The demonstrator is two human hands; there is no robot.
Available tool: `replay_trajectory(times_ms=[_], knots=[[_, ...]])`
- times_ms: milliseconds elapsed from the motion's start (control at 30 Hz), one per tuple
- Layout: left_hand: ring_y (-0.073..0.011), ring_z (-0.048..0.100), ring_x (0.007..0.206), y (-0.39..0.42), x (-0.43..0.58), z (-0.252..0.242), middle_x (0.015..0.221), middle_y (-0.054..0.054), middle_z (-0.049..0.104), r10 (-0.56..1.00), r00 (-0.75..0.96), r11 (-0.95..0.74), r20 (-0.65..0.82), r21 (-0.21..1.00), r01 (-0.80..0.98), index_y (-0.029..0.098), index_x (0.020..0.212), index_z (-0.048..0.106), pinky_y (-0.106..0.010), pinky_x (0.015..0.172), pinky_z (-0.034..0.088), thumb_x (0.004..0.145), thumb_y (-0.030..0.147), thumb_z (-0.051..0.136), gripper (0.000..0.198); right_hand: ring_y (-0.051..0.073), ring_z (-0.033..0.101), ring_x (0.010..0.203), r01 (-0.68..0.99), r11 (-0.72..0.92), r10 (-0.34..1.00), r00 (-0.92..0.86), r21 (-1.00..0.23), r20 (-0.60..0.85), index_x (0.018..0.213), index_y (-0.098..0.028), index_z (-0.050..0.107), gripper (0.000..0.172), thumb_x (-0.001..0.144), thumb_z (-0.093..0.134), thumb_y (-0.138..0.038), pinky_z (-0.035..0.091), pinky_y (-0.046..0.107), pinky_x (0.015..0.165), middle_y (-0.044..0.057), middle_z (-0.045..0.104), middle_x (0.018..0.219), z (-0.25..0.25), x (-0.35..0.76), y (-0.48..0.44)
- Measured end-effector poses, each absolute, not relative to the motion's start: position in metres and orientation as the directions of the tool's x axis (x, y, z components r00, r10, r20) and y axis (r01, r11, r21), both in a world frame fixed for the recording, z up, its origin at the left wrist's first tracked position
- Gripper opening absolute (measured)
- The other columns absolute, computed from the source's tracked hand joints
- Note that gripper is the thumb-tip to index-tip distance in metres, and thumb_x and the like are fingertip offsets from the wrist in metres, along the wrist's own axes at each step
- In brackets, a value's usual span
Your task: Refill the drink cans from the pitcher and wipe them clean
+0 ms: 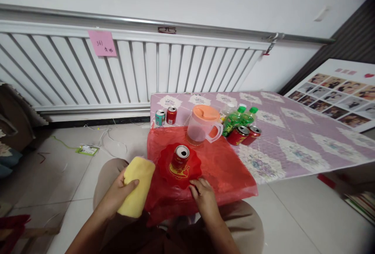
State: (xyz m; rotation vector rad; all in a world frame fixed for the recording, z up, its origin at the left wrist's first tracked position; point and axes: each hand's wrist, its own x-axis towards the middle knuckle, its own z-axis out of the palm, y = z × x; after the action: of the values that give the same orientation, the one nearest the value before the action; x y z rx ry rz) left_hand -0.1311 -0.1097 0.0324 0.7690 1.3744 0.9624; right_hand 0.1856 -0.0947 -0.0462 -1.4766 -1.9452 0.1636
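Note:
My left hand [123, 187] is closed around a folded yellow cloth [139, 187], with the thumb lying across its front. To the right of the cloth is a red scalloped plate [166, 174] with gold printing. A red drink can [181, 159] stands upright on this plate, its top opened. The fingers of my right hand [204, 195] pinch the near right rim of the plate. Under the plate spreads a red plastic sheet [228, 168]. Just behind the plate stands a translucent pitcher [199, 127] with an orange lid, its handle pointing right.
Behind, to the left, stand a teal can [160, 118] and a small red can [171, 116]. Right of the pitcher are green-capped bottles [243, 118] and two red cans [238, 135]. A patterned purple cloth [281, 129] covers the table. A white radiator [164, 70] lines the wall.

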Motion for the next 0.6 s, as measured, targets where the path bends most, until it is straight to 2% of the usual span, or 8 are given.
replay_trajectory(times_ms=[233, 367, 433, 500, 600], knots=[[-0.0233, 0.071, 0.073, -0.119, -0.118, 0.042, 0.112, -0.010, 0.071, 0.869, 0.148, 0.492, -0.472, 0.858, -0.152, 0.024, 0.143, 0.036, -0.033, 0.061, 0.057, 0.063, 0.057, 0.083, 0.098, 0.024, 0.065, 0.078, 0.851, 0.309, 0.914, -0.142, -0.424, 0.380, 0.091, -0.021, 0.073, 0.016, 0.089, 0.058, -0.018, 0.055, 0.035, 0.070, 0.008, 0.070, 0.083, -0.040, 0.176, -0.100], [-0.0257, 0.070, 0.088, -0.121, -0.103, 0.046, 0.123, -0.011, 0.067, 0.851, 0.335, 0.460, -0.405, 0.882, -0.100, 0.025, 0.140, 0.042, -0.033, 0.068, 0.057, 0.065, 0.054, 0.082, 0.089, 0.025, 0.065, 0.080, 0.848, 0.297, 0.914, -0.120, -0.438, 0.387, 0.110, -0.019, 0.071, 0.025, 0.090, 0.056, -0.019, 0.056, 0.038, 0.072, 0.010, 0.070, 0.088, -0.036, 0.178, -0.108], [-0.0260, 0.069, 0.095, -0.120, -0.093, 0.044, 0.123, -0.010, 0.067, 0.837, 0.418, 0.422, -0.352, 0.903, -0.085, 0.023, 0.137, 0.045, -0.033, 0.075, 0.057, 0.069, 0.051, 0.080, 0.081, 0.026, 0.067, 0.085, 0.808, 0.292, 0.915, -0.080, -0.512, 0.396, 0.119, -0.019, 0.067, 0.031, 0.091, 0.054, -0.021, 0.057, 0.040, 0.078, 0.011, 0.071, 0.093, -0.033, 0.183, -0.115], [-0.0263, 0.067, 0.100, -0.118, -0.079, 0.042, 0.121, -0.009, 0.067, 0.819, 0.483, 0.391, -0.310, 0.917, -0.075, 0.023, 0.137, 0.046, -0.034, 0.080, 0.056, 0.073, 0.048, 0.077, 0.075, 0.026, 0.068, 0.091, 0.731, 0.250, 0.929, 0.003, -0.635, 0.370, 0.121, -0.020, 0.066, 0.032, 0.092, 0.054, -0.026, 0.057, 0.041, 0.084, 0.011, 0.072, 0.099, -0.028, 0.189, -0.124], [-0.0268, 0.066, 0.104, -0.113, -0.051, 0.043, 0.123, -0.010, 0.066, 0.804, 0.529, 0.346, -0.270, 0.937, -0.048, 0.022, 0.139, 0.044, -0.034, 0.082, 0.056, 0.074, 0.044, 0.075, 0.075, 0.024, 0.070, 0.098, 0.500, 0.113, 0.967, 0.145, -0.859, 0.212, 0.127, -0.022, 0.061, 0.040, 0.092, 0.057, -0.040, 0.057, 0.038, 0.089, 0.011, 0.073, 0.107, -0.017, 0.192, -0.141]])
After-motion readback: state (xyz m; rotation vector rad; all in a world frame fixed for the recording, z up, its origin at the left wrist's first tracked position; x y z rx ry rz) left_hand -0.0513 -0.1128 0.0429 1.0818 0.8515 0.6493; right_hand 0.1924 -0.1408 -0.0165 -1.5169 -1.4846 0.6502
